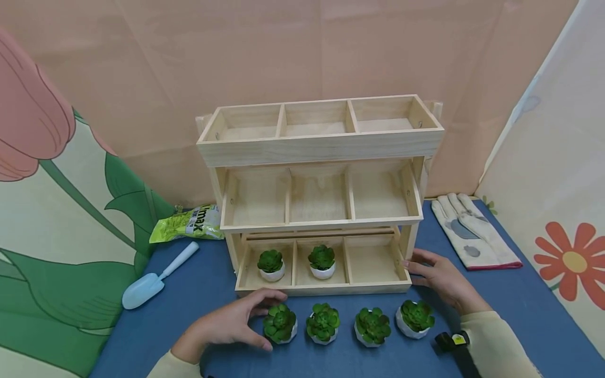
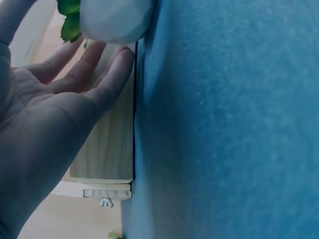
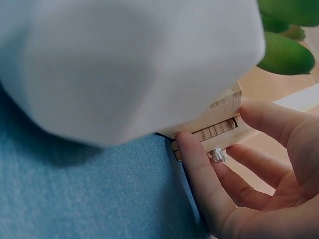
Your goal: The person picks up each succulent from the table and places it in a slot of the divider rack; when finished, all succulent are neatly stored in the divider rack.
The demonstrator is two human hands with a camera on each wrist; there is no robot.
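My left hand (image 1: 238,320), fingers spread and slightly bent, is around the left side of the leftmost front succulent (image 1: 280,323) in its white pot (image 2: 117,20). Whether any fingertip touches it I cannot tell. Two more potted succulents, the second one (image 1: 323,323) and the third one (image 1: 372,326), stand to the right in the same row. My right hand (image 1: 441,279) holds the right end of the bottom tray of a wooden three-tier planter rack (image 1: 321,149), one fingertip over the rim. The rightmost succulent (image 1: 415,318) stands beside my right wrist, its pot (image 3: 129,64) large in the right wrist view.
Two potted succulents, the left one (image 1: 271,265) and the middle one (image 1: 322,261), sit in the bottom tray. A light blue trowel (image 1: 158,277) and a green bag (image 1: 188,223) lie left of the rack. White gloves (image 1: 474,231) lie at its right on the blue tablecloth (image 1: 189,278).
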